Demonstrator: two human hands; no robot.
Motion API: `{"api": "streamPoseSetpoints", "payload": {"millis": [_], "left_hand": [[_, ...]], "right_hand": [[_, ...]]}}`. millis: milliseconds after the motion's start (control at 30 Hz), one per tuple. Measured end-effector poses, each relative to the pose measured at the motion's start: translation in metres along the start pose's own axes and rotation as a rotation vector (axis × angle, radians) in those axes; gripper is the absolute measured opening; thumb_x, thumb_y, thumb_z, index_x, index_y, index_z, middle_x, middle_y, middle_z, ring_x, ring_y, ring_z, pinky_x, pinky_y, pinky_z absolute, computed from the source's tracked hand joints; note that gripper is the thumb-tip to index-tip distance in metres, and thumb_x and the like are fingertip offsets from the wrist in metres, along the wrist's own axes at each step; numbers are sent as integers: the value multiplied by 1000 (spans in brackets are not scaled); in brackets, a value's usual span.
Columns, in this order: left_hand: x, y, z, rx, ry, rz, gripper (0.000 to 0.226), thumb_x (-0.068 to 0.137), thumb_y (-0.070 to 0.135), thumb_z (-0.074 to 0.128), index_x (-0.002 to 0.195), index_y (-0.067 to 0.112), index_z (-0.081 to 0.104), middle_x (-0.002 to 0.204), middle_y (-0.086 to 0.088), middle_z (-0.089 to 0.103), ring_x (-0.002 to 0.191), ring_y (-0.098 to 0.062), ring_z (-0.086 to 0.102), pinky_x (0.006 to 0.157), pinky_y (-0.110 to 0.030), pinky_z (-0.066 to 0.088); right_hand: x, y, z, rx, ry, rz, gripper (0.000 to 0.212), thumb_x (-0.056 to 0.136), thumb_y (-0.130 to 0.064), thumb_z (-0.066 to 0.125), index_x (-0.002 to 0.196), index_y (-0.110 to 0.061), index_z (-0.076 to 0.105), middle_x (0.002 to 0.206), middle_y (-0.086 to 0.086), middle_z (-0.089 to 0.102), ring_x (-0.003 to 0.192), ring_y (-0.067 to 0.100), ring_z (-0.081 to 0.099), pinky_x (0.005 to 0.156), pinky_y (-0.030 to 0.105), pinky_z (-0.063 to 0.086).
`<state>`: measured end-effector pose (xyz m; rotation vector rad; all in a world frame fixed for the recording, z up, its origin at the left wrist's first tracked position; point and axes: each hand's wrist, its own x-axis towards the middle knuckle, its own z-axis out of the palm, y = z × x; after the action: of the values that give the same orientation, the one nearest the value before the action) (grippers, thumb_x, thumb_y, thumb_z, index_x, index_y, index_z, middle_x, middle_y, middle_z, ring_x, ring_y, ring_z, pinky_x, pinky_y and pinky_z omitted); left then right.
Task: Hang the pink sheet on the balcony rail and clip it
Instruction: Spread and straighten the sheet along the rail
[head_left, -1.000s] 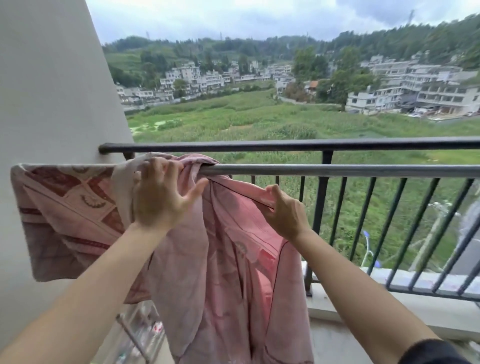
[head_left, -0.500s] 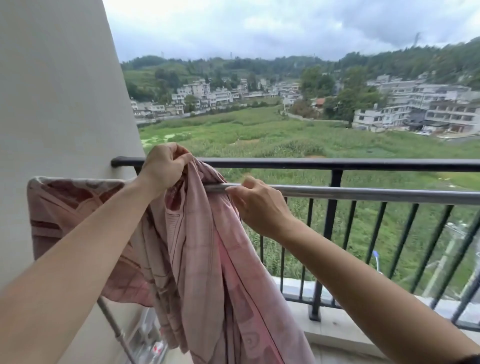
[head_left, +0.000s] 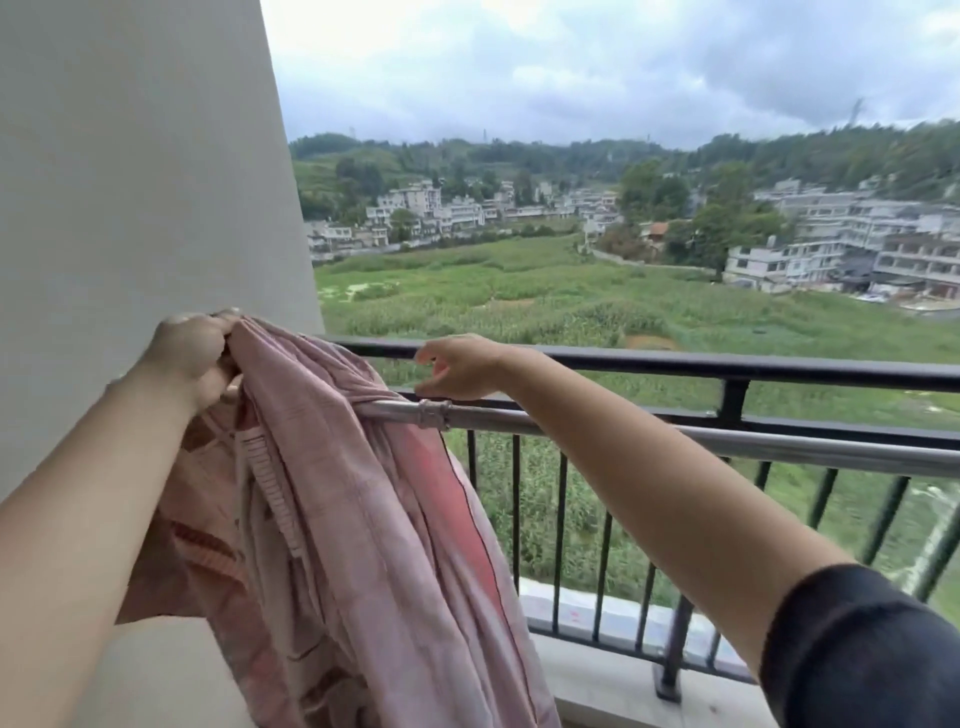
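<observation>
The pink patterned sheet (head_left: 343, 519) hangs bunched over the left end of a silver drying pole (head_left: 675, 431), just inside the black balcony rail (head_left: 727, 366). My left hand (head_left: 192, 358) grips a raised fold of the sheet above the pole. My right hand (head_left: 457, 366) hovers over the pole beside the sheet, fingers loosely spread, holding nothing. No clip is visible.
A pale wall (head_left: 130, 182) closes off the left side. Black vertical bars (head_left: 558, 519) run below the rail to a concrete ledge (head_left: 587, 613). Beyond lie green fields and white buildings.
My left hand has lifted the gathered sheet higher. My right hand has let go of the pole and risen beyond it toward the black rail. The camera has tilted up.
</observation>
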<state>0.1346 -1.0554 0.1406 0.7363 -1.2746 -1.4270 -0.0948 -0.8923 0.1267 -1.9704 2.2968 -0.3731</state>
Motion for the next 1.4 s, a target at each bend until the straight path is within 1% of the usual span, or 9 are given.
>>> {"api": "streamPoseSetpoints", "payload": {"millis": [167,267,400,633,900,1000,1167,1267,1400], "left_hand": [[31,-53,-44,605,57,85,13,98,12,54,98,4,64,84,-18,62,72,-28,63,68,-31,46],[27,-63,-38,1106,65,236,6,93,14,58,89,17,61,101,-21,68,97,-37,63,82,-35,46],[24,-61,-33,1341,91,403,13,90,10,51,95,18,60,106,-20,66,99,-39,61,80,-38,47],[14,-64,-43,1309,77,510,15,93,10,44,98,18,55,105,-18,61,93,-39,60,78,-43,48],[-7,-49,-29,1233,138,606,7,96,15,46,98,16,52,98,-13,60,89,-32,55,66,-38,40],[-27,-39,0,1134,209,807,13,96,16,47,100,11,58,98,-11,55,92,-30,54,66,-34,37],[-73,-33,70,1093,-56,973,54,86,67,52,108,20,66,94,2,58,79,-13,54,71,-28,48],[-86,-35,87,1019,-48,1034,32,95,39,57,96,13,74,79,-2,65,63,-18,57,60,-37,55],[-102,-13,102,671,218,875,24,97,23,49,96,8,68,87,-10,71,79,-27,64,66,-36,48]], "right_hand": [[21,-2,25,101,4,-35,40,86,-60,63,105,-27,76,97,-4,73,90,14,65,80,31,52],[43,-19,42,95,-29,-31,39,94,-50,54,106,-21,76,100,3,73,91,21,65,78,31,48],[66,-31,46,191,-70,-13,35,100,-34,49,120,-14,70,120,7,68,105,23,62,91,31,47],[90,-30,28,414,-300,146,32,96,-34,63,123,-17,67,101,-8,66,102,13,61,77,28,53],[78,-47,-22,483,507,56,24,106,-19,34,102,-5,53,82,6,53,78,20,48,62,30,36],[58,-58,-60,479,575,-30,24,106,-18,34,103,-7,54,81,5,52,74,18,47,67,30,38],[24,-39,-87,469,586,-70,27,106,-18,35,113,-7,59,92,6,59,75,15,52,70,30,44],[-1,-5,-94,446,643,-116,25,105,-23,40,114,-10,60,88,0,58,68,9,51,63,26,41],[-52,46,-95,186,609,-265,54,78,-63,68,111,-22,56,79,-16,53,67,-2,50,52,9,32]]}}
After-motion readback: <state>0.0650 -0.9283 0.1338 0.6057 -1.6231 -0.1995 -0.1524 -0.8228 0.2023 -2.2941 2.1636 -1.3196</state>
